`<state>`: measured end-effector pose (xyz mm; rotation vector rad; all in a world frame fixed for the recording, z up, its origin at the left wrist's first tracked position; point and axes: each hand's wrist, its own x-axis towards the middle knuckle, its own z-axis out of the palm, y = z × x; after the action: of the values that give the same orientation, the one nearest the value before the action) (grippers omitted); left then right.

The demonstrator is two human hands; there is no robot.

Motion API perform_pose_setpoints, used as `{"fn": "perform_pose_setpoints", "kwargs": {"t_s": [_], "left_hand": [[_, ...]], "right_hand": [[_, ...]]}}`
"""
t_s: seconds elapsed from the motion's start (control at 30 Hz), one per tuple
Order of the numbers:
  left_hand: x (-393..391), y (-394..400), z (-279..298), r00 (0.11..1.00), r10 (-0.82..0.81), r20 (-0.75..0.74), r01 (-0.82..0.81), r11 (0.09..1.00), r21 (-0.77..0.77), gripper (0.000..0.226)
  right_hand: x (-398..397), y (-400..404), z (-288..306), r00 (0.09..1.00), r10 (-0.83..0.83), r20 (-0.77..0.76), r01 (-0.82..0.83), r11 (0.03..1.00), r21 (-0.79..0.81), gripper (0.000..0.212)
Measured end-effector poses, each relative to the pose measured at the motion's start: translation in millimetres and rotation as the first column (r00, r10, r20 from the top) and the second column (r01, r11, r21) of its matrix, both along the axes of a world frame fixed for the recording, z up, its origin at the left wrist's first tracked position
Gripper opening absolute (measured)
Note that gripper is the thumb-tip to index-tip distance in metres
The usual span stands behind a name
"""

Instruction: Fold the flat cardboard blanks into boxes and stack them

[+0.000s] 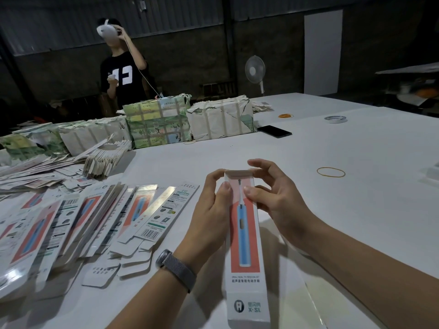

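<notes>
A long toothbrush box (244, 245), white with a red panel and a blue brush printed on it, lies lengthwise in front of me over the white table (356, 150). My left hand (211, 205) grips its far end from the left, thumb on the top face. My right hand (273, 193) holds the same end from the right, thumb pressed on the top face, fingers arched over the far flap. Flat blanks (95, 217) of the same print are fanned out to the left.
Wrapped bundles (185, 119) line the far left of the table, with loose card scraps (47, 172) in front. A rubber band (331, 172), a phone (274, 131) and a tape roll (335, 119) lie to the right. A person stands behind the bundles.
</notes>
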<state>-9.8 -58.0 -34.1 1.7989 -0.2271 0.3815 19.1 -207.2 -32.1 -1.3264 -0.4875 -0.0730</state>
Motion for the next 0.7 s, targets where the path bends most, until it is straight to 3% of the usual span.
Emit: {"fn": "perform_pose_setpoints", "kwargs": {"t_s": [0.17, 0.27, 0.53, 0.7], "left_hand": [[-0.4, -0.7, -0.3, 0.999, -0.011, 0.03, 0.008, 0.997, 0.08, 0.018], [-0.3, -2.0, -1.5, 0.998, -0.016, 0.056, 0.006, 0.986, 0.168, 0.015], [-1.9, -2.8, -5.0, 0.998, -0.062, 0.004, 0.06, 0.98, 0.189, 0.013], [-2.0, -4.0, -5.2, 0.997, -0.069, -0.031, 0.073, 0.981, 0.18, 0.013]], "right_hand": [[-2.3, 2.2, 3.8, 0.995, -0.071, 0.064, 0.079, 0.99, -0.121, 0.017], [-2.0, 3.8, 7.1, 0.987, -0.146, 0.071, 0.152, 0.984, -0.094, 0.014], [2.1, 2.2, 6.2, 0.981, -0.103, -0.167, 0.104, 0.995, -0.002, 0.015], [0.0, 1.9, 7.4, 0.969, -0.05, -0.241, 0.049, 0.999, -0.008, 0.014]]}}
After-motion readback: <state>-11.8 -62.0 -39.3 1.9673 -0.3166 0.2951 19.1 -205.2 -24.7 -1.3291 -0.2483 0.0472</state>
